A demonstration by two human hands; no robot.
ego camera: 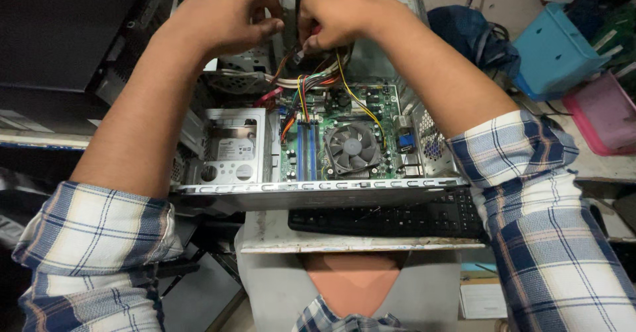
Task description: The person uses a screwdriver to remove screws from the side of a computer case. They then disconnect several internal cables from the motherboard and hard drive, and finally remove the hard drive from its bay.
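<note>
Around your hands lies the open computer case (311, 188), side panel off, its innards facing up at you. A round cooling fan (352, 148) sits on the green motherboard (331, 117), with blue memory slots (305, 150) just left of it and a silver drive cage (233, 148) further left. A bundle of coloured wires (311, 84) rises from the board toward your fingers and crosses the space beneath them. A black keyboard (391, 219) lies just in front of the case, partly under its edge. To the right, well apart, stand a blue plastic bin (553, 50) and a pink one (606, 110); a dark monitor-like block (73, 27) fills the upper left.

The case rests on a worn, pale bench top (358, 244) in a cluttered workshop.

Your left hand (222, 14) and right hand (341, 11) reach to the far end of the case, close together, knuckles up, checked sleeves pushed back. Both sets of fingers are curled narrow, pinching at the wires' ends; what exactly each grips is hidden
</note>
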